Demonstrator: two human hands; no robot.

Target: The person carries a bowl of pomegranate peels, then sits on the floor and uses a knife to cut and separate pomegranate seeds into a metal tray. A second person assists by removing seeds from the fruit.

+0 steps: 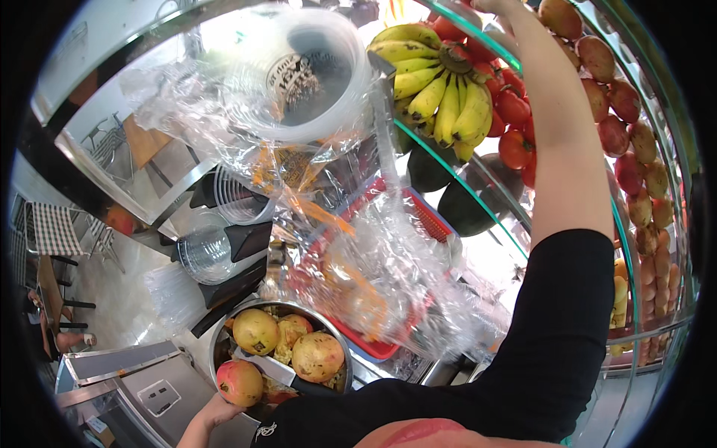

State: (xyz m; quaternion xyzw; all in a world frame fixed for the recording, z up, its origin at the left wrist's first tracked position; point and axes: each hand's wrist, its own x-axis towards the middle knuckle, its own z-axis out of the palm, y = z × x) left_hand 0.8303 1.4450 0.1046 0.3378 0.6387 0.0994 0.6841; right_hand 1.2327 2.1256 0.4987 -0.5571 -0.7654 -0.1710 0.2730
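Pomegranate [240, 381] gripped in closed left hand [216, 409], near left, touching rim of steel bowl [219, 345]. Right hand [499, 6] raised far right among red fruits [514, 104]; grip impossible to tell, cut off at edge. Clear plastic bags [388, 261] draped centre, over red basket [373, 347]; round dark label [295, 75] on stacked clear cups above.

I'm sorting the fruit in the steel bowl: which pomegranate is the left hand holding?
The reddest pomegranate at the round steel bowl's lower-left rim, touching the left hand; the two paler, yellowish pomegranates lie farther in.
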